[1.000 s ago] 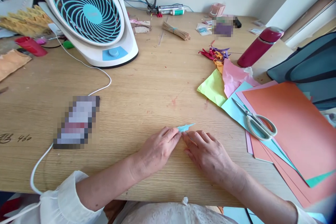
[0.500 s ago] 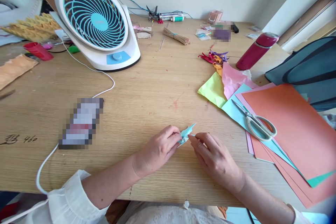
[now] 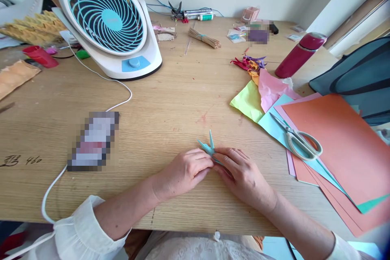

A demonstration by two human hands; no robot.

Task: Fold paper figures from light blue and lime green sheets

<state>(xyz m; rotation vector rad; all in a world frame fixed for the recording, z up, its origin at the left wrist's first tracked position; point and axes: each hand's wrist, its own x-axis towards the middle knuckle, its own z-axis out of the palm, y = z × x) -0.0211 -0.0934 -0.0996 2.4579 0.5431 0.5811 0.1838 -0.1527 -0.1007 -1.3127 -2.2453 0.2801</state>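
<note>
A small piece of folded light-blue paper (image 3: 208, 147) is pinched between both hands near the table's front edge. Two thin points of it stick up, one upright and one leaning left. My left hand (image 3: 185, 172) grips its lower left side with fingers closed. On the other side, my right hand (image 3: 243, 172) has its fingertips closed on the paper's right part. The fingers hide most of the lower folds.
White-handled scissors (image 3: 304, 144) lie on coloured paper sheets (image 3: 344, 142) at the right. Beyond them stand a dark red flask (image 3: 300, 55) and a blue-grey bag (image 3: 359, 77). A fan (image 3: 141, 63) and a phone (image 3: 93, 142) with a white cable are at the left.
The folded paper has turned so its points rise upward and to the left. My right hand has moved left and now takes hold of the paper next to my left hand.
</note>
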